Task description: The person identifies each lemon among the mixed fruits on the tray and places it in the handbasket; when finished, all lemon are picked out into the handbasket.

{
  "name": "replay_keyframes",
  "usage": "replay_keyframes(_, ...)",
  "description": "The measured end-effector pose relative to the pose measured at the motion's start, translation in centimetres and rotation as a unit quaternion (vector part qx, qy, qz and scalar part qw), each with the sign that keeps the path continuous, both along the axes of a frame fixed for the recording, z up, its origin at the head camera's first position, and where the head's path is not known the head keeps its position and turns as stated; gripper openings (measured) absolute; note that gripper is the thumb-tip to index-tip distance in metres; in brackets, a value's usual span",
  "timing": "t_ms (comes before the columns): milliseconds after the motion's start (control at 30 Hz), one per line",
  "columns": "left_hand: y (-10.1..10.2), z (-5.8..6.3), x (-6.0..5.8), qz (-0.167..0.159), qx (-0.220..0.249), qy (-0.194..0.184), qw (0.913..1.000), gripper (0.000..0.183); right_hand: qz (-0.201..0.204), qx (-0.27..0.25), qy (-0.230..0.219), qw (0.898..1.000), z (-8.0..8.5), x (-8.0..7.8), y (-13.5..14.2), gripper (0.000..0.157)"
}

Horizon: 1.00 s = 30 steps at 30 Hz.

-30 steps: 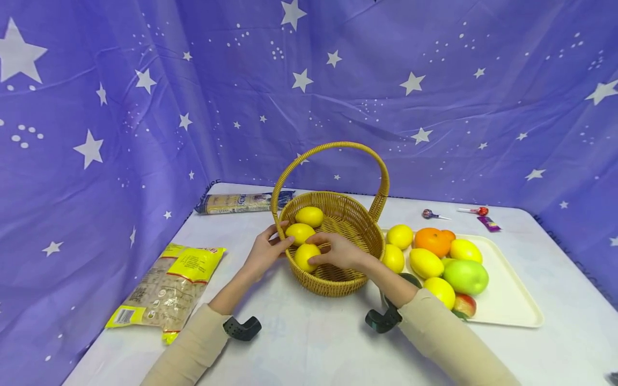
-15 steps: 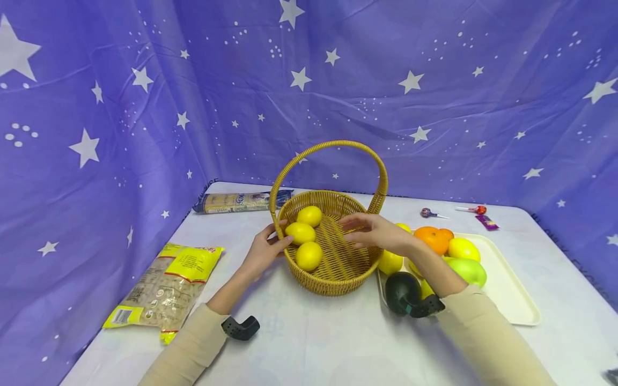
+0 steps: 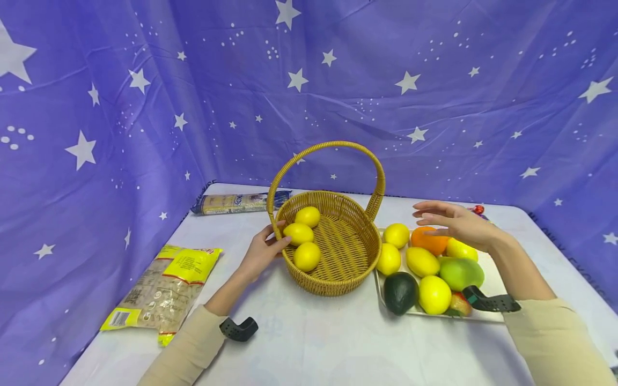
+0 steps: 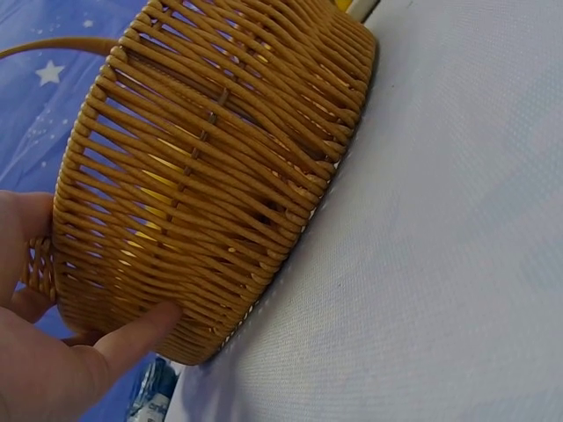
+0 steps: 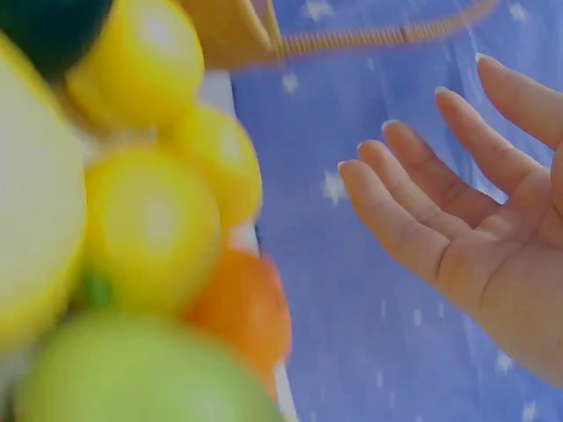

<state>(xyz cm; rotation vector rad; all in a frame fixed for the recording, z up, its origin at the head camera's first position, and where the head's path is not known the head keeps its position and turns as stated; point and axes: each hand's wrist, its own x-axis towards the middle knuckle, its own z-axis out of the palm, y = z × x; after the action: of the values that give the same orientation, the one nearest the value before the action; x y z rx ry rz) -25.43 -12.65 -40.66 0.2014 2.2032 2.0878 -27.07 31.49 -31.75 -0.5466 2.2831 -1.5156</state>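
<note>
A woven basket [image 3: 333,268] with a tall arched handle stands on the white table, three lemons [image 3: 307,257] lying along its left side. My left hand [image 3: 261,252] grips the basket's left rim by the handle's foot, thumb over the rim. In the left wrist view, a finger of the left hand [image 4: 53,360] lies along the outer weave. My right hand [image 3: 458,225] is over the back of a cream tray [image 3: 492,279], fingers spread and holding nothing. Below it lie an orange [image 3: 428,241], several lemons [image 3: 422,261], a green mango-like fruit [image 3: 462,274] and an avocado [image 3: 400,293].
A yellow-and-clear food bag [image 3: 169,284] lies at the left. Behind the basket's left side is a long blue-ended packet [image 3: 241,203]. A red lollipop [image 3: 478,209] shows behind the right hand. A red-and-yellow fruit [image 3: 460,304] sits at the tray's front edge.
My right hand has let go of the front lemon in the basket and moved right, out over the tray. The left hand has stayed on the basket rim.
</note>
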Motion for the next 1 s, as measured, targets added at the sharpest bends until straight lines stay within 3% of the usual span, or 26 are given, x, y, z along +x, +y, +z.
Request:
replay_keyframes(300,0.1,0.1,0.1,0.0,-0.002,0.001,1.0,0.055,-0.043,0.016,0.038,0.998,-2.6,0.8,8.7,0.037)
replay_keyframes(500,0.0,0.1,0.1,0.0,0.0,0.002,1.0,0.055,-0.073,0.011,0.047,0.996,-4.2,1.3,12.3,0.038)
replay_keyframes(767,0.0,0.2,0.1,0.0,-0.001,0.004,1.0,0.054,-0.078,0.053,0.011,0.995,-6.3,1.4,12.8,0.035)
replay_keyframes(1000,0.1,0.0,0.1,0.002,-0.01,0.003,0.9999,0.053,-0.07,0.119,-0.009,0.99,-6.5,1.2,10.7,0.058)
